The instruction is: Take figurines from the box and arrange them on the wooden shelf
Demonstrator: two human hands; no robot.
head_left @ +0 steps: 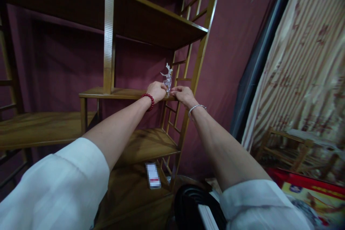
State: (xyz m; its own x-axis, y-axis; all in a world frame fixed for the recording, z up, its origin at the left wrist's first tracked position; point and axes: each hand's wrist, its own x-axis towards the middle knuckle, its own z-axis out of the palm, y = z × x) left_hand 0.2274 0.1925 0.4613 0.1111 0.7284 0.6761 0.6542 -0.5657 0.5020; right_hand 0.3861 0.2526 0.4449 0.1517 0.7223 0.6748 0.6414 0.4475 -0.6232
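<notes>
A clear, glassy deer figurine (pixel 168 82) with branching antlers stands upright at the right end of a raised wooden shelf (pixel 126 93). My left hand (pixel 157 91), with a red bead bracelet at the wrist, closes its fingers on the figurine's left side. From the right, my right hand (pixel 184 95) pinches at the figurine's lower part, thumb and forefinger close together. A silver bangle (pixel 196 107) circles that wrist. The fingertips partly cover the figurine's body and base.
The shelf belongs to a wooden display rack with a post (pixel 108 43) on the left and a lattice side (pixel 185 64) on the right. A blurred white and red item (pixel 153 176) lies on the lower board. Patterned curtains (pixel 302 61) hang at right, above a red box (pixel 318 194).
</notes>
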